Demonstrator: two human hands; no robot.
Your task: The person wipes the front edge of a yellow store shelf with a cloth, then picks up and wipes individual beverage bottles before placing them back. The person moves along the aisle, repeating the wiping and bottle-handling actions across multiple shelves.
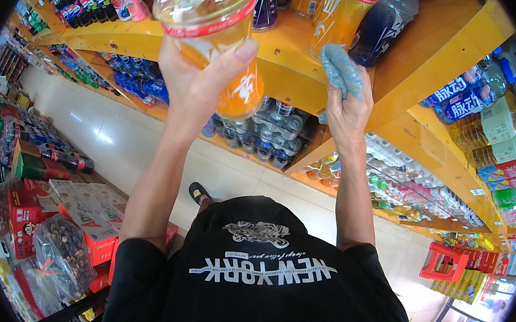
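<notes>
My left hand [198, 83] is wrapped round a cup-shaped drink bottle [245, 94] with orange liquid, a clear domed lid and a red band. It is raised in front of the yellow shelf [289, 65], tilted slightly. In my right hand [350, 105] a crumpled light-blue cloth [342, 69] is gripped, up at the shelf's front edge. Just behind the cloth stands a similar orange drink bottle [342, 7]. Beside it is a dark-blue bottle [384, 21] with a clear top. A dark purple bottle [265, 2] stands between the two orange ones, farther back.
Below the shelf are packs of bottled water [262, 139]. More packed bottles [463, 94] fill the shelves at the right, near a red plastic stool [445, 262]. Red cartons [95, 239] and bagged goods [65, 254] line the left, across a tiled aisle [96, 130].
</notes>
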